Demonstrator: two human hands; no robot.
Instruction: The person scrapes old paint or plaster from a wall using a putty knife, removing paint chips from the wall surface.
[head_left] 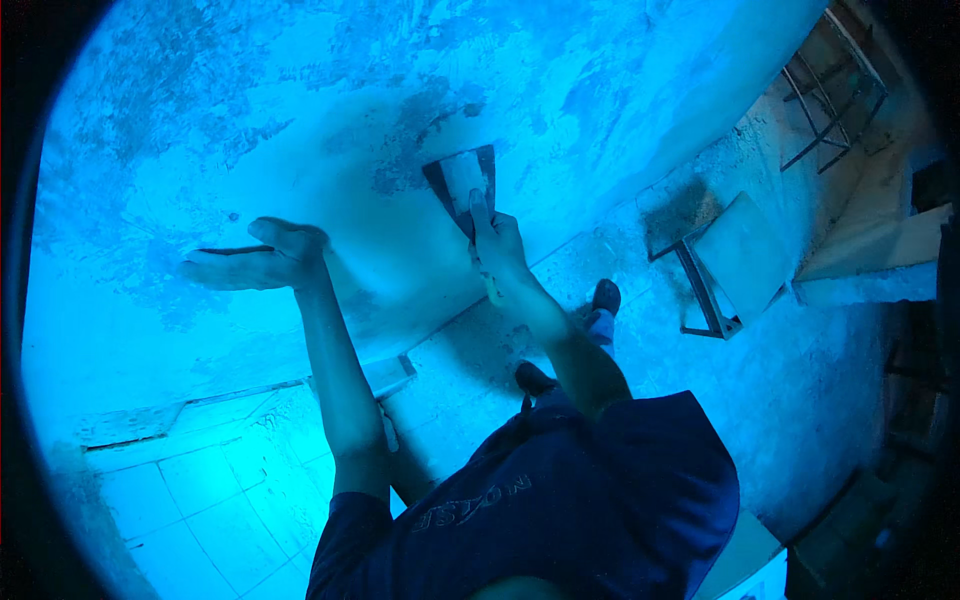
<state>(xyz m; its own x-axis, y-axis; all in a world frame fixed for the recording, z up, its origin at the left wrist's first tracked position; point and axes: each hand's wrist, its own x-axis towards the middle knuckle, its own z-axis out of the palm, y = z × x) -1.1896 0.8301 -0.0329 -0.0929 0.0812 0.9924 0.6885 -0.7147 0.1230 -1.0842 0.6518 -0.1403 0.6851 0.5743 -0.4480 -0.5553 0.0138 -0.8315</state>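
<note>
My right hand (498, 240) grips a wide putty knife (463, 178), thumb laid along it. Its broad blade is up against or very close to a patchy wall (330, 160); contact is hard to make out. To the left, my left hand (270, 258) is held out at the wall with its fingers stretched and the thumb apart. I see nothing held in it, though a dark line, perhaps shadow, runs along the fingers. Darker, rough patches (410, 150) mark the wall near the blade, beside a smoother pale area.
A small table or stool (740, 255) with a pale top stands on the floor to the right. Farther back is a metal frame (825, 105). Pale tiles (205, 490) cover the lower left, and a low block (388, 376) sits at the wall's foot. Blue light tints everything.
</note>
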